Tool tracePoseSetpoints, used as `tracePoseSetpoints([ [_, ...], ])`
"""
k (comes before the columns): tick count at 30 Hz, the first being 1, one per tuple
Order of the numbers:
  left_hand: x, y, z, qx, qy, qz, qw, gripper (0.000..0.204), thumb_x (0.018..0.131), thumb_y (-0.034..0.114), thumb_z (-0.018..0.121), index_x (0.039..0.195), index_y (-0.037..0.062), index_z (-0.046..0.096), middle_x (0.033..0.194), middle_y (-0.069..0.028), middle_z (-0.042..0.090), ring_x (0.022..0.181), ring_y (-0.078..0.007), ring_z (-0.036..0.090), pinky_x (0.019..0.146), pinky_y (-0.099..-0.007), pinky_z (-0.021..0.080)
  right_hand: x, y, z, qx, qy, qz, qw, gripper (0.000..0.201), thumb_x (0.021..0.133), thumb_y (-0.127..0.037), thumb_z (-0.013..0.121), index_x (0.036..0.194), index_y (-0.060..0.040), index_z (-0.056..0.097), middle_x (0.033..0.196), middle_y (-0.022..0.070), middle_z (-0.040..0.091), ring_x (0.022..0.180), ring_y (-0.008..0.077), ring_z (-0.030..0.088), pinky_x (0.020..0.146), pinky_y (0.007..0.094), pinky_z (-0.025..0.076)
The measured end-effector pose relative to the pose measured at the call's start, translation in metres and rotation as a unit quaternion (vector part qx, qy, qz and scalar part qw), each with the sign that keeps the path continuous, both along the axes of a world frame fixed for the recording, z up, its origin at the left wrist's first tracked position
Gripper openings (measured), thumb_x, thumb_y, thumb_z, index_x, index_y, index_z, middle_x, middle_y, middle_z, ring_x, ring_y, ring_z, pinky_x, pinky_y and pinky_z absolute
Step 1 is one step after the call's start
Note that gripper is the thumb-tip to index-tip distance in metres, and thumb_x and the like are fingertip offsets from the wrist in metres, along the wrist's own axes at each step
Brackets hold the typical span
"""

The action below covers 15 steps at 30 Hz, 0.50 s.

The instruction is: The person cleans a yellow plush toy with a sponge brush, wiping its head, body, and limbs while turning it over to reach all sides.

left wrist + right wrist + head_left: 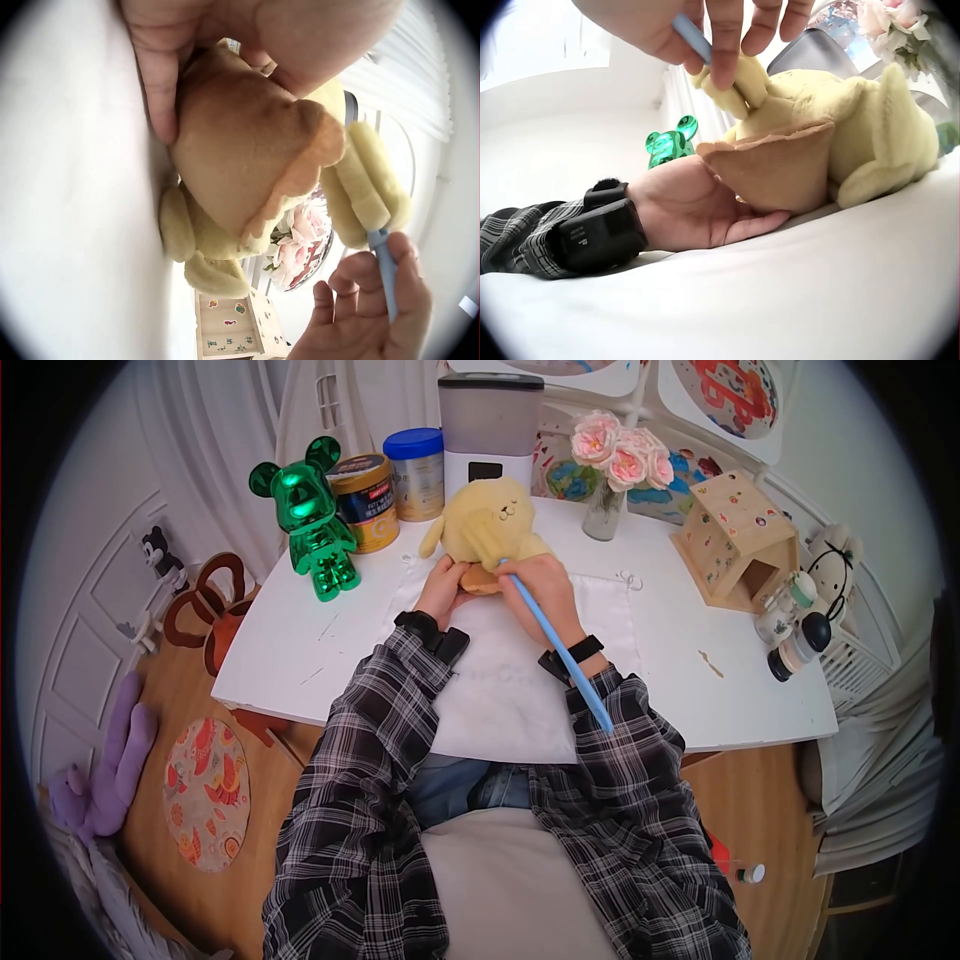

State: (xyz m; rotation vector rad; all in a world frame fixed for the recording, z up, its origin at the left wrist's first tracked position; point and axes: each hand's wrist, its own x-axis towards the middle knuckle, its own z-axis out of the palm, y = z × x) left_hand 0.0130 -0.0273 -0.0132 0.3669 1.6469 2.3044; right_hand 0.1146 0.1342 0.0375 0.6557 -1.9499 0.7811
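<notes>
A yellow plush toy (pixel 482 500) with a sleeping face lies on a white cloth (pixel 505 695). Its brown part with a scalloped edge (pixel 232 142) faces the person. My left hand (pixel 440 592) grips this brown part low down, its thumb and fingers spread around it close to the cloth. Between the fingers and thumb of my right hand (pixel 543 598) is a blue-handled duster (pixel 570 660). Several parallel fuzzy yellow bars form the duster head (pixel 367 187), which overlaps the plush in the head view. The handle slants back over the right forearm.
On the white table (pixel 290 650), a shiny green bear figure (pixel 310 520), two tins (pixel 415 475) and a tall dispenser (pixel 490 430) stand left and behind. To the right are a rose vase (pixel 603 510), a wooden house (pixel 735 540) and bottles (pixel 800 645).
</notes>
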Motion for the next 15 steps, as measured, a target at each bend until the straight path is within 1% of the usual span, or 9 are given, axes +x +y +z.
tracePoseSetpoints([
  [2, -0.001, 0.001, 0.000, -0.004, -0.001, 0.004, 1.000, 0.030, 0.097, 0.016, 0.042, 0.125, 0.0058, 0.046, 0.120, -0.0098, 0.057, 0.108, -0.0192, 0.059, 0.088, -0.0339, 0.053, 0.002, 0.005, 0.002, -0.032, 0.016, -0.059, 0.998, 0.007, 0.077, -0.008, 0.063, 0.083, -0.0055, 0.066, 0.074, 0.0084, 0.062, 0.074, 0.0254, 0.056, 0.073, 0.0358, 0.043],
  [5, 0.002, 0.000, 0.001, -0.008, -0.006, 0.012, 1.000, 0.031, 0.097, 0.015, 0.041, 0.126, 0.0057, 0.045, 0.120, -0.0098, 0.056, 0.108, -0.0194, 0.059, 0.088, -0.0338, 0.053, 0.008, 0.010, 0.005, -0.062, -0.011, -0.111, 0.992, 0.006, 0.077, -0.009, 0.063, 0.082, -0.0060, 0.066, 0.072, 0.0088, 0.061, 0.072, 0.0254, 0.055, 0.070, 0.0357, 0.042],
  [6, 0.002, 0.000, 0.002, -0.005, -0.005, 0.009, 1.000, 0.031, 0.097, 0.015, 0.041, 0.126, 0.0057, 0.045, 0.120, -0.0099, 0.056, 0.108, -0.0194, 0.059, 0.088, -0.0337, 0.053, 0.009, 0.010, 0.006, -0.068, -0.029, -0.115, 0.991, 0.007, 0.077, -0.008, 0.063, 0.083, -0.0055, 0.066, 0.074, 0.0083, 0.062, 0.075, 0.0264, 0.056, 0.072, 0.0365, 0.044],
  [9, 0.003, 0.001, 0.004, 0.002, -0.002, -0.001, 1.000, 0.031, 0.097, 0.015, 0.040, 0.127, 0.0057, 0.044, 0.121, -0.0100, 0.056, 0.108, -0.0195, 0.059, 0.088, -0.0335, 0.053, 0.005, 0.006, 0.004, -0.069, 0.004, 0.009, 0.998, 0.008, 0.077, -0.008, 0.064, 0.084, -0.0051, 0.066, 0.075, 0.0082, 0.063, 0.079, 0.0276, 0.057, 0.073, 0.0374, 0.046],
  [12, 0.004, 0.000, 0.004, 0.002, -0.005, 0.000, 1.000, 0.031, 0.097, 0.015, 0.040, 0.127, 0.0058, 0.044, 0.121, -0.0101, 0.056, 0.108, -0.0195, 0.059, 0.088, -0.0334, 0.053, 0.006, -0.003, 0.005, -0.008, -0.034, 0.061, 0.998, 0.010, 0.076, -0.007, 0.064, 0.085, -0.0049, 0.066, 0.078, 0.0087, 0.064, 0.082, 0.0285, 0.058, 0.075, 0.0377, 0.047],
  [15, 0.001, 0.000, 0.000, -0.006, -0.004, 0.006, 1.000, 0.031, 0.097, 0.016, 0.040, 0.127, 0.0058, 0.044, 0.121, -0.0102, 0.056, 0.108, -0.0195, 0.059, 0.088, -0.0336, 0.053, -0.003, 0.000, -0.001, -0.010, 0.014, 0.013, 1.000, 0.009, 0.076, -0.007, 0.064, 0.085, -0.0051, 0.066, 0.077, 0.0098, 0.064, 0.079, 0.0284, 0.058, 0.072, 0.0376, 0.046],
])
